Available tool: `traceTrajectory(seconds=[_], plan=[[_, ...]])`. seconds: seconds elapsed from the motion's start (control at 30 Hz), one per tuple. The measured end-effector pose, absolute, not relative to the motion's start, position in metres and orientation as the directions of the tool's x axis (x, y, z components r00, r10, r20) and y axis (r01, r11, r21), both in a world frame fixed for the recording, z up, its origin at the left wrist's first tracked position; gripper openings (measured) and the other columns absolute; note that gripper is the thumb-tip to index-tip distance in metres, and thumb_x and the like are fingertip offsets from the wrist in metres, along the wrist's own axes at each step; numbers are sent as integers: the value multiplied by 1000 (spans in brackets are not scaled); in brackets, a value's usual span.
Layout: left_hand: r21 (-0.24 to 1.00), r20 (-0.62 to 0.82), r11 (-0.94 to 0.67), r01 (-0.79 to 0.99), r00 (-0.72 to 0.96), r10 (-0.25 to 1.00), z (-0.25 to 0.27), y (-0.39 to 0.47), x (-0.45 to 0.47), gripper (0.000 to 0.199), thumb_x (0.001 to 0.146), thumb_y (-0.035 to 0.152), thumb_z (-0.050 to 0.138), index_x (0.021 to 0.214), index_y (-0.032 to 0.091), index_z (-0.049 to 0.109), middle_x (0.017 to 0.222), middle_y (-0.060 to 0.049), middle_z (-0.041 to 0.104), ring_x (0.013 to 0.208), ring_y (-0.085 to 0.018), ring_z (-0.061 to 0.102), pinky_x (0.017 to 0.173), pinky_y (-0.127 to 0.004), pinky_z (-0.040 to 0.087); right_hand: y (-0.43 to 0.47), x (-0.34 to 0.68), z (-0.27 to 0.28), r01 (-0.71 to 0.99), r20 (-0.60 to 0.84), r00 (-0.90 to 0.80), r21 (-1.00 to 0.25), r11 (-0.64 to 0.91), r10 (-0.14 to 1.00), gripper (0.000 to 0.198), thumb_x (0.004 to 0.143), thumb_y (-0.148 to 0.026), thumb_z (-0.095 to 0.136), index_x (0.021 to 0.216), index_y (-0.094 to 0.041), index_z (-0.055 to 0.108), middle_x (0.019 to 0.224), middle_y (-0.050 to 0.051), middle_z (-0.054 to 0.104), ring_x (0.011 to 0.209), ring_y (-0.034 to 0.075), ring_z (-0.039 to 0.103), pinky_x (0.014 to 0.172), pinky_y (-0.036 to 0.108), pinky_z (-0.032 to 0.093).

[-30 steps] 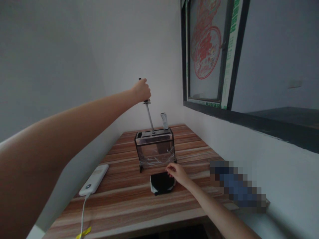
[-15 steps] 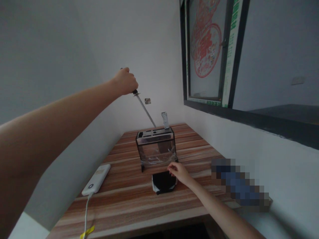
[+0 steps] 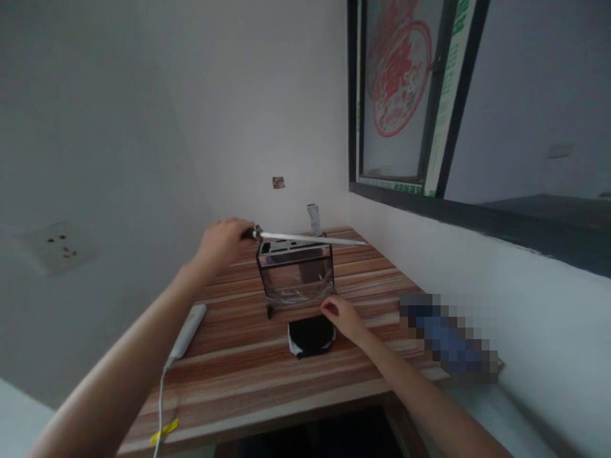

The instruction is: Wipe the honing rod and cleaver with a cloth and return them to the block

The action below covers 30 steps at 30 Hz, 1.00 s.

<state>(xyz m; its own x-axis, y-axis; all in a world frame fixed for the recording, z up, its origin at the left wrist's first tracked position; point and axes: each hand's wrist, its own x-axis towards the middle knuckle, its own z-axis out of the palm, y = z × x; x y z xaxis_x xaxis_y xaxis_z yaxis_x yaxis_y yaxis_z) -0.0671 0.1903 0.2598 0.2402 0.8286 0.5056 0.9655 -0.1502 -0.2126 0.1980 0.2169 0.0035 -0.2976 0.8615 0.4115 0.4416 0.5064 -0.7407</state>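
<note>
My left hand point(image 3: 224, 245) is closed round the black handle of a sharpening steel point(image 3: 310, 238). Its long, thin metal rod points right, almost level, across the top of a knife block point(image 3: 296, 280) with clear sides and a slotted black-framed top; whether they touch I cannot tell. My right hand point(image 3: 344, 320) hovers or rests in front of the block's right foot, thumb and forefinger curled together with nothing visible in them. Just left of it, a flat black object with whitish edges point(image 3: 311, 335) lies on the wooden table point(image 3: 248, 381).
A white power bank point(image 3: 188, 331) with a white cable point(image 3: 161, 394) lies at the table's left, by yellow tape point(image 3: 165, 430). A silvery upright piece point(image 3: 314, 219) stands behind the block. At right are a blurred-out blue item point(image 3: 449, 340) and a dark-framed window point(image 3: 405, 191).
My left hand has come down, swinging the sharpening steel from a steep slant to nearly level over the block. My right hand has barely moved. The view has shifted slightly.
</note>
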Motion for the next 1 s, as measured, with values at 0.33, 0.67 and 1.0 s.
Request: traceTrajectory(seconds=[0.33,0.67,1.0], plan=[[661,268,-238,712,73,961,79,123,-28,26,80,33,52,67,15,65,62,-2,64,64,-19,59,58,-24,37,203,193,-1,619,317,-323,-642,452,892,20,74,-27,74,87,-18,63,97,8,62,99,25,55,88,37,40],[890,141,-211,405,196,970,46,74,20,32,84,42,50,80,13,62,71,-2,61,67,-16,53,63,-23,41,208,190,0,388,214,-296,-864,322,931,24,57,-21,80,70,-18,61,72,-2,61,74,17,56,76,32,43],[918,125,-200,342,229,965,40,40,25,27,90,37,47,100,16,61,97,-7,68,91,-21,59,83,-28,44,144,165,16,-281,65,-65,-959,44,996,28,69,-41,70,90,-22,65,79,-1,70,72,17,66,68,29,51]])
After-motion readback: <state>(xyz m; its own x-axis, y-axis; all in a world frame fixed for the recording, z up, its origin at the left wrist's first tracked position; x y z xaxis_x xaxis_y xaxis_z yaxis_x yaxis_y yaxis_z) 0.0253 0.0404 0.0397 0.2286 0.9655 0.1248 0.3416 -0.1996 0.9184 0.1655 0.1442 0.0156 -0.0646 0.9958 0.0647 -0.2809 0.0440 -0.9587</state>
